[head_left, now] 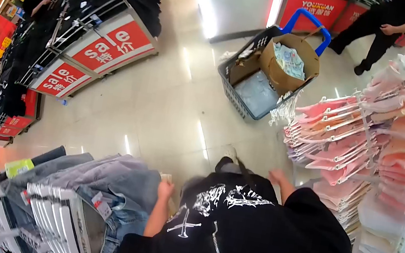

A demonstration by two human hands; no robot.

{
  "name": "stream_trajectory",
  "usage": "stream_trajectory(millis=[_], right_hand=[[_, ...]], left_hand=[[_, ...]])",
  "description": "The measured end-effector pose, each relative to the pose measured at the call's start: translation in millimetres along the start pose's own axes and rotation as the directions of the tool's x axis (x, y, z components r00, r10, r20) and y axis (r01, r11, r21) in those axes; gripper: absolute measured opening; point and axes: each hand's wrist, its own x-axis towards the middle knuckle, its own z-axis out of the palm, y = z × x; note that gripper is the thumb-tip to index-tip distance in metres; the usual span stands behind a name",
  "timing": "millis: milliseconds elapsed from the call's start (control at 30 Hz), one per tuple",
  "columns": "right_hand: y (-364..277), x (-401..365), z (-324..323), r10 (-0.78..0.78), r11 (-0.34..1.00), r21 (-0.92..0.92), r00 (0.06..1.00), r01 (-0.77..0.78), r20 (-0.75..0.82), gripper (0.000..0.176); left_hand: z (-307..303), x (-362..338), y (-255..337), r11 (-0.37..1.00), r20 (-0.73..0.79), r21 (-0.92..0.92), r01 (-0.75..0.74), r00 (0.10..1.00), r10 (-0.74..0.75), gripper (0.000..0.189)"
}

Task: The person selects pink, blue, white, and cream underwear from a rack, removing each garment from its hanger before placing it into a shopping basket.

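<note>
My left hand [165, 190] hangs curled at my side, right against a rack of blue denim jeans [117, 182]. A small pale thing [166, 177] shows just above its knuckles; whether the hand holds it is unclear. My right hand [277, 176] is out to the right with nothing visible in it, close to a rack of pink and peach garments on hangers [350, 147]. My black printed top [249, 232] fills the lower middle, and one shoe [230, 154] shows on the shiny floor.
A blue shopping basket on wheels [230, 91] stands ahead, holding a brown paper bag [280, 70] and packaged goods. Racks of dark clothes with red sale signs [110, 48] line the left. Another person in black [379, 27] stands at the far right by red boards.
</note>
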Motion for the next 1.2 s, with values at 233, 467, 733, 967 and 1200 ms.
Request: stream_trajectory(millis=[233,467,733,967,1200], right_hand=[[-219,102,-171,-0.15,0.486,0.825,0.958,0.288,-0.245,0.016],[-221,164,-161,-0.058,0.603,0.749,0.952,0.274,-0.302,0.014],[-183,103,-83,0.525,0.492,0.693,0.815,-0.527,0.247,0.022],[-307,126,-125,0.601,0.71,0.642,0.723,-0.288,-0.34,0.019],[-308,155,-95,0.63,0.264,0.964,0.764,-0.038,-0.143,0.017]], left_hand=[[-48,103,97,0.992,-0.023,-0.036,-0.122,0.992,0.121,0.015],[-48,174,65,0.98,0.167,0.08,-0.182,0.972,0.167,0.012],[-136,334,95,0.934,0.251,0.283,-0.217,0.957,0.146,0.027],[-172,491,245,0.972,0.468,-0.215,-0.099,0.863,0.191,0.017],[-105,531,393,0.878,0.595,0.067,-0.474,0.725,0.347,0.014]])
